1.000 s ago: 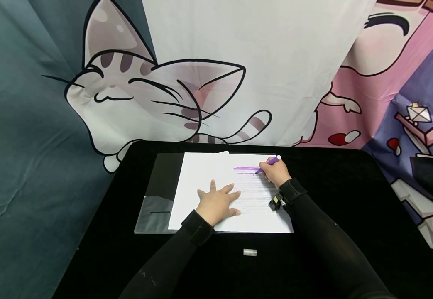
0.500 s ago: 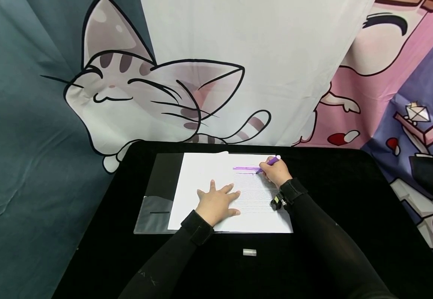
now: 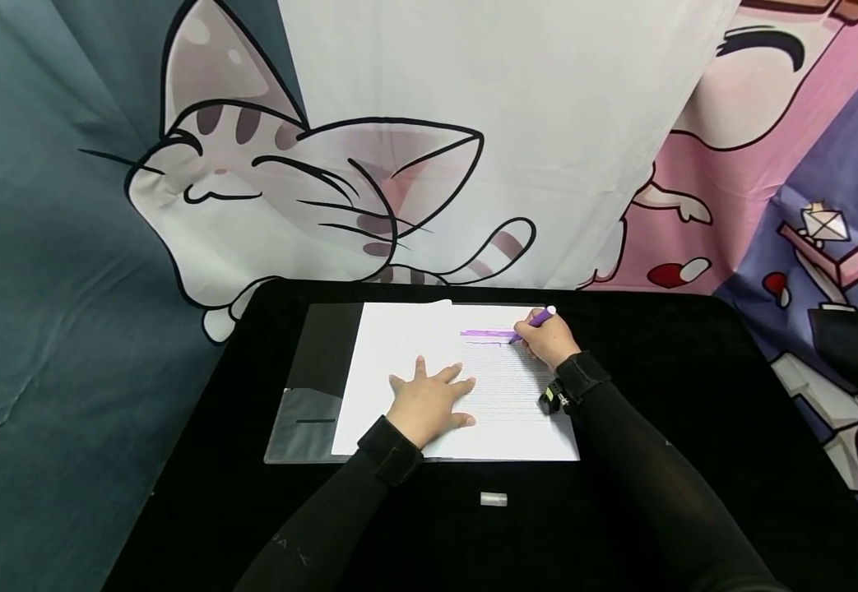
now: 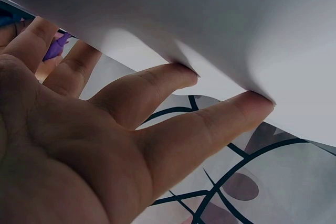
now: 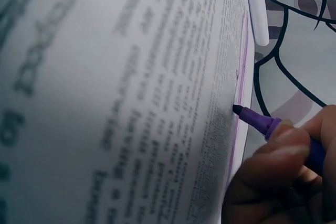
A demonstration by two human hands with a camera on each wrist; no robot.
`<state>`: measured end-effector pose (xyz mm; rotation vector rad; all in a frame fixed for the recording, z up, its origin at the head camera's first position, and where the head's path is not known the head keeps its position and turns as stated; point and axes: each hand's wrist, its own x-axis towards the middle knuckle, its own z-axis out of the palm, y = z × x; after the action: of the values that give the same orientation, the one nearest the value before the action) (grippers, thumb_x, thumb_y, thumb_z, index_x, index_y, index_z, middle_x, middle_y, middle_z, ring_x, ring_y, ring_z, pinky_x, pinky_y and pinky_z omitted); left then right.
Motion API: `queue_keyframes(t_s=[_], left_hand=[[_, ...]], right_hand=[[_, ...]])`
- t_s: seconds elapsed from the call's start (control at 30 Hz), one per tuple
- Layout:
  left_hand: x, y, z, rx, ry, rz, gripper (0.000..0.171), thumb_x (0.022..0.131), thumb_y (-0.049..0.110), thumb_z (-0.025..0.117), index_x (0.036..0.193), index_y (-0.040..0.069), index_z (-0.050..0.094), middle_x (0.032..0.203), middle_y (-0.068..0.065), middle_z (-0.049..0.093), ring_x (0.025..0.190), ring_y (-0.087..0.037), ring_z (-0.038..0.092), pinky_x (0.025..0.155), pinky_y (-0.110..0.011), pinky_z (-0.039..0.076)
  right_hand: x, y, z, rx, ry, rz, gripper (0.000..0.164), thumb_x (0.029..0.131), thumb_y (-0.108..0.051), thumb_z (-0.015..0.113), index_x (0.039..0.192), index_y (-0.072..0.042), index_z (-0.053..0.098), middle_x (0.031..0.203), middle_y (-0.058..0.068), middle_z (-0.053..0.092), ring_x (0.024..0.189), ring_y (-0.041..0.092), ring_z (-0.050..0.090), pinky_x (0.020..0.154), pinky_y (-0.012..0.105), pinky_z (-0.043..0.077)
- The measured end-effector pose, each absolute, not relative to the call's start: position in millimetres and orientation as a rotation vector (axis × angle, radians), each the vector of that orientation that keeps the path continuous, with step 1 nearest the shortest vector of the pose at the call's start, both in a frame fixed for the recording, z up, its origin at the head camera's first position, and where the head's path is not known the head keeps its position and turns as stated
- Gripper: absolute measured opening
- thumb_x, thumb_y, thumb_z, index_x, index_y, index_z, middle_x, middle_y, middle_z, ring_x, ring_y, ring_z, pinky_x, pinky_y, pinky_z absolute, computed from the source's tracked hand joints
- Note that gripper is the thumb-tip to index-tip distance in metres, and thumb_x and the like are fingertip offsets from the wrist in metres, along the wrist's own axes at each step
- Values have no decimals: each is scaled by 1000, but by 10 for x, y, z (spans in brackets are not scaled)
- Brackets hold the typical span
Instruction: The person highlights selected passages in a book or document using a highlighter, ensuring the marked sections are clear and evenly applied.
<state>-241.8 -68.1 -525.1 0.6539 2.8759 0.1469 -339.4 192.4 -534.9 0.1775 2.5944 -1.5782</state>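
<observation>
A purple marker [image 3: 542, 317] is pinched in my right hand [image 3: 549, 340], its dark tip touching the printed page [image 3: 503, 395] near the upper lines. Purple strokes [image 3: 488, 333] run across the top of the text; the right wrist view shows the marker's tip [image 5: 237, 109] against the sheet close to them. My left hand [image 3: 429, 403] rests spread on the paper, over the blank white left page [image 3: 391, 345] and the fold. In the left wrist view the left hand's fingertips [image 4: 260, 100] press on the white sheet.
Beneath the pages lies a clear and dark folder cover [image 3: 317, 411], showing at the left. A small whitish cylinder [image 3: 493, 499] sits on the black tabletop [image 3: 658, 345] in front of the paper. Behind the table hangs a cartoon cat curtain [image 3: 280, 181].
The marker's tip has crept slightly to the right along a line of text, leaving a faint purple mark behind it. The left hand has stayed in place.
</observation>
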Motion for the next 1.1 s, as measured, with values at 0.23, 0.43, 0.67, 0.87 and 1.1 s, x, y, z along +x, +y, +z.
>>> queue_keyframes(t_s=[0.23, 0.43, 0.67, 0.87, 1.1], left_hand=[[-2434, -686, -5291, 651, 2877, 155, 69, 101, 67, 75, 164, 40, 62, 181, 5, 49, 162, -65, 41, 111, -94, 44], [-2501, -694, -5461, 672, 2894, 188, 72, 97, 70, 77, 162, 42, 63, 180, 5, 50, 161, -67, 42, 107, -98, 42], [-2594, -715, -5662, 701, 2915, 203, 75, 96, 75, 75, 162, 44, 62, 181, 7, 49, 161, -68, 39, 107, -99, 41], [-2541, -701, -5549, 701, 2921, 170, 73, 96, 73, 77, 162, 43, 63, 180, 6, 50, 161, -67, 41, 106, -97, 43], [-2572, -710, -5599, 713, 2930, 157, 74, 95, 75, 76, 161, 46, 62, 180, 8, 50, 160, -68, 43, 103, -98, 45]], right_hand=[[-3377, 1932, -5310, 122, 2538, -1553, 22, 105, -10, 61, 85, -9, 52, 66, -3, 57, 55, 12, 51, 54, 24, 45], [-3368, 1931, -5291, 71, 2569, -1498, 23, 105, -10, 59, 83, -9, 55, 64, -3, 59, 53, 10, 51, 50, 23, 45], [-3363, 1955, -5266, 42, 2600, -1488, 24, 103, -9, 61, 80, -9, 55, 62, -2, 55, 51, 9, 46, 49, 23, 40], [-3373, 1974, -5261, 52, 2599, -1463, 24, 104, -11, 61, 81, -9, 55, 63, -2, 56, 52, 11, 46, 50, 24, 39], [-3353, 1972, -5272, 54, 2584, -1506, 25, 104, -9, 61, 80, -9, 55, 62, -2, 55, 51, 9, 43, 50, 24, 35]])
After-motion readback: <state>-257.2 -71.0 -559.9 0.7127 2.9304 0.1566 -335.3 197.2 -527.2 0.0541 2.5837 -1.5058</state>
